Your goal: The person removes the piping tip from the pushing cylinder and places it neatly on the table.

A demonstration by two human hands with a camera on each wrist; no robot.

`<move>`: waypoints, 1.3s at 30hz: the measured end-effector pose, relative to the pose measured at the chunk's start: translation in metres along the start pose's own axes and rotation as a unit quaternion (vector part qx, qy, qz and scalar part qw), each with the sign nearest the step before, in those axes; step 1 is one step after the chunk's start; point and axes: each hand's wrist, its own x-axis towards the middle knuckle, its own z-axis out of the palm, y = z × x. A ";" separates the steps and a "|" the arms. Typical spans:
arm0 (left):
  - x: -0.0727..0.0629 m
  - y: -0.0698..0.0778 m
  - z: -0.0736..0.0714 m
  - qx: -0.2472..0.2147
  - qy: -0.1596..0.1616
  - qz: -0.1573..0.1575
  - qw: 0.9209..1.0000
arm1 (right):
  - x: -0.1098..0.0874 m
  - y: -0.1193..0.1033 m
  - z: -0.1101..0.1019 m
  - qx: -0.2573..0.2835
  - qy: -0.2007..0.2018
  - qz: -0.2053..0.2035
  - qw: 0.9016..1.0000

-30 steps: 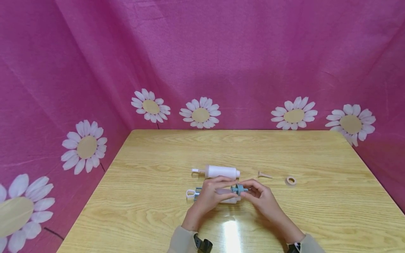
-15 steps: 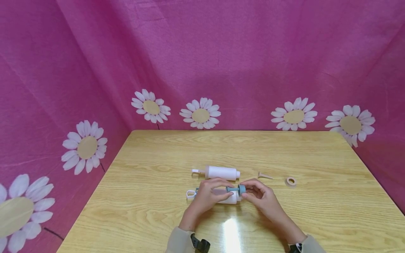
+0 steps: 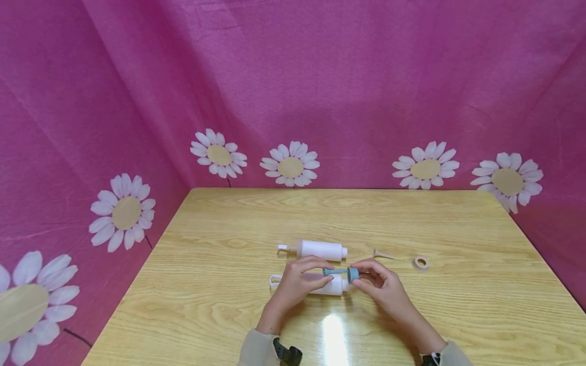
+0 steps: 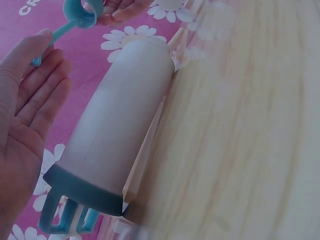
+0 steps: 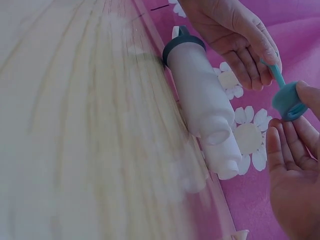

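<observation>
My left hand [image 3: 295,279] pinches the flared end of a slim teal nozzle [image 3: 336,272] between thumb and fingertips. To its right, my right hand [image 3: 386,287] holds a teal ring cap [image 3: 353,274] by its rim, opening turned toward the nozzle. The nozzle's thin stem points right, its tip right at the cap's opening; the right wrist view also shows the cap [image 5: 287,100] and stem lined up. Below the hands lies a white dispenser tube [image 4: 120,115] with a teal collar [image 4: 82,190] and looped handle, partly hidden by my left hand in the head view.
Behind my hands a second white tube [image 3: 320,249] with a beige collar and a plunger handle lies on the wooden table [image 3: 206,284]. Farther right lie a small beige nozzle [image 3: 383,254] and a beige ring cap [image 3: 415,263]. A pink curtain [image 3: 348,76] with daisies encloses the table.
The teal nozzle, earlier seated through the ring cap with its tip sticking out on the right, has slid out leftward with my left hand. My right hand with the cap has shifted slightly right.
</observation>
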 end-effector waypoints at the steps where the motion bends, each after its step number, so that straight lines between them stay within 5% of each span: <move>1: 0.000 0.000 0.001 0.001 0.001 0.000 1.000 | -0.001 0.000 -0.001 -0.003 0.003 0.001 1.000; 12: 0.006 0.001 0.012 0.002 -0.006 0.011 1.000 | -0.012 -0.002 -0.022 -0.024 0.035 0.020 0.999; 28: 0.014 0.006 0.036 -0.062 -0.027 -0.031 0.997 | -0.031 -0.005 -0.053 -0.051 0.065 0.000 0.997; 39: 0.026 0.010 0.058 -0.047 -0.037 0.027 0.998 | -0.046 -0.011 -0.074 -0.065 0.081 0.039 0.994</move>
